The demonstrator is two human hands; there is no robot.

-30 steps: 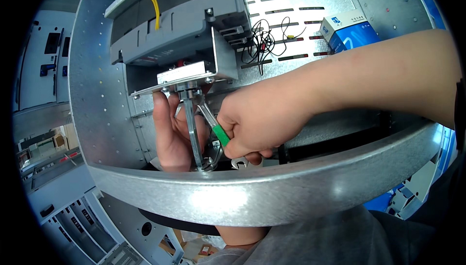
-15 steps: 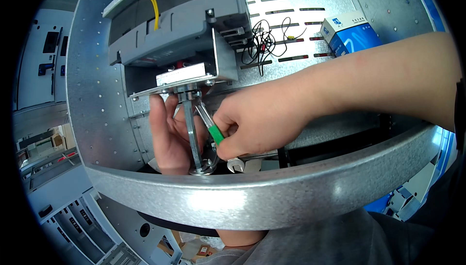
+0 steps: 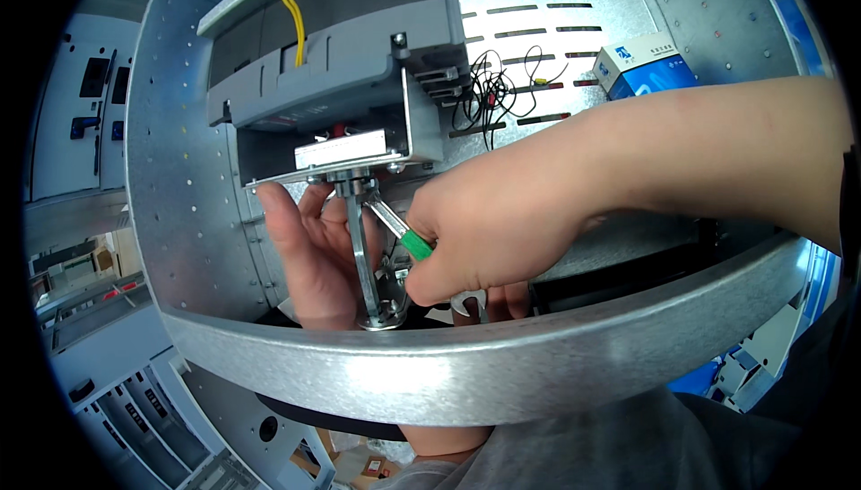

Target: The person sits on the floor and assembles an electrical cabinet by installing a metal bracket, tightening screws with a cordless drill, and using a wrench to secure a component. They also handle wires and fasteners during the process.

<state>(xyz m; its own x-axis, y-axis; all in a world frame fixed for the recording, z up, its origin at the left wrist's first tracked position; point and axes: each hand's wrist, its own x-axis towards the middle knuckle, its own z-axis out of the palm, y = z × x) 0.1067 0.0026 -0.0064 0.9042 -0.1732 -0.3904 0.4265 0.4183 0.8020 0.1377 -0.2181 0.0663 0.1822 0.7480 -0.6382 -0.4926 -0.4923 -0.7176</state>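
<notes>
two hands (image 3: 314, 257) grip wrench (image 3: 404, 234), rod (image 3: 361, 257)

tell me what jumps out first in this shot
The right hand at centre grips a green-handled tool, its tip up under the grey unit. Behind it the left hand lies open beside a metal rod. A curved steel rim sweeps across the foreground, and yellow wires hang at top.
</notes>
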